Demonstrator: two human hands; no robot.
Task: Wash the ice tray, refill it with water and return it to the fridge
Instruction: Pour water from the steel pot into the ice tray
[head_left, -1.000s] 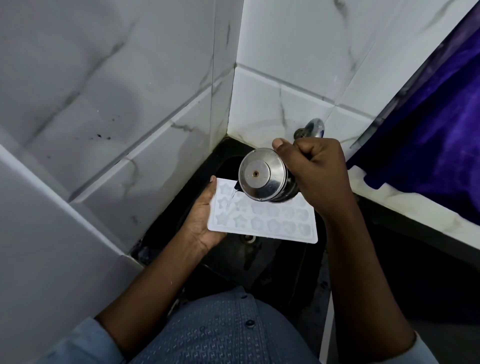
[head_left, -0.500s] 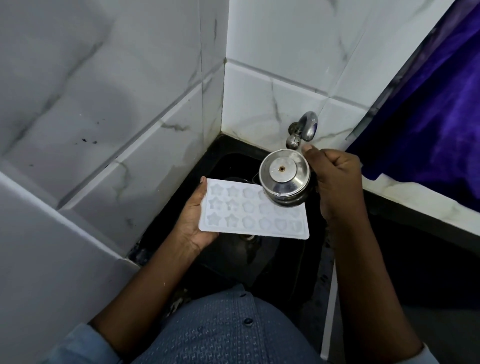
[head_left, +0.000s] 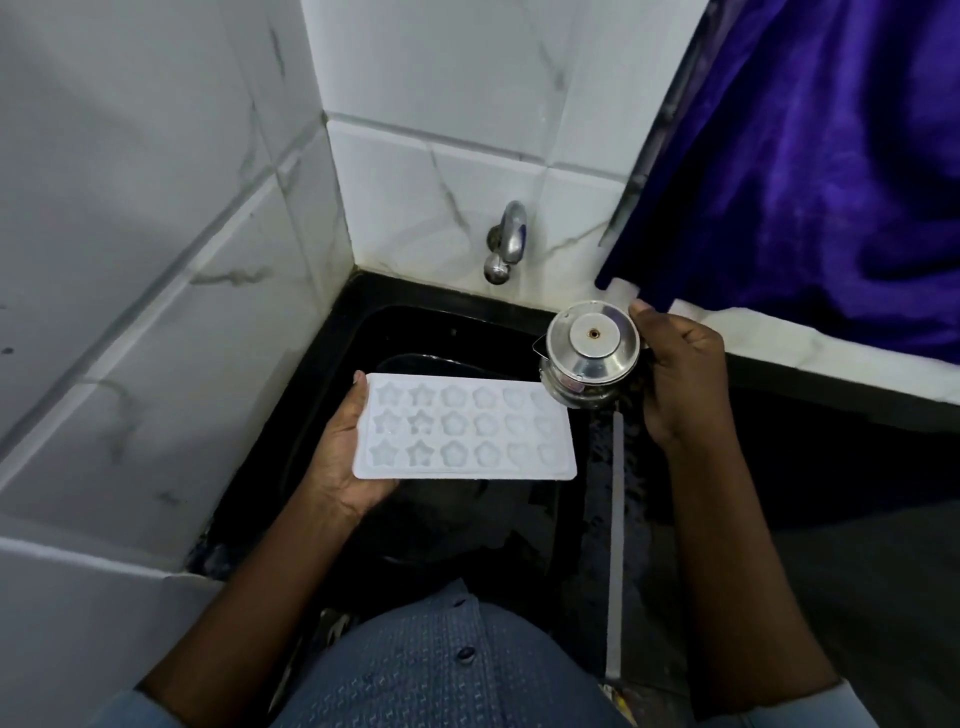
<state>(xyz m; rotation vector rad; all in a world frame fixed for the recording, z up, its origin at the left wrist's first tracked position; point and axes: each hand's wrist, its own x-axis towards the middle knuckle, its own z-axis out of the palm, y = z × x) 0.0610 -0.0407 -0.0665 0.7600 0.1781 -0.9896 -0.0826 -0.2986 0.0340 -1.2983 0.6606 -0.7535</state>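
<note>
Cradles white moulded plastic ice tray (head_left: 462, 426) by its left end over black sink (head_left: 363, 338), left hand (head_left: 340, 462) fingers curled underneath. Wraps right hand (head_left: 680, 374) fingers round shiny lidded steel pot (head_left: 592, 353), just right.

Ice tray (head_left: 465, 426) in the left hand (head_left: 343, 457): white, matt plastic, the moulds smooth. Steel pot (head_left: 592, 353) in the right hand (head_left: 680, 374): polished metal, lid mirror-bright. Just beyond that grip, a shiny chrome tap (head_left: 506, 241) on glossy white veined tiles (head_left: 441, 197). Under the held tray the sink (head_left: 415, 322) is black and glossy. Right of the pot, purple cloth (head_left: 831, 156) with a velvety sheen.
</note>
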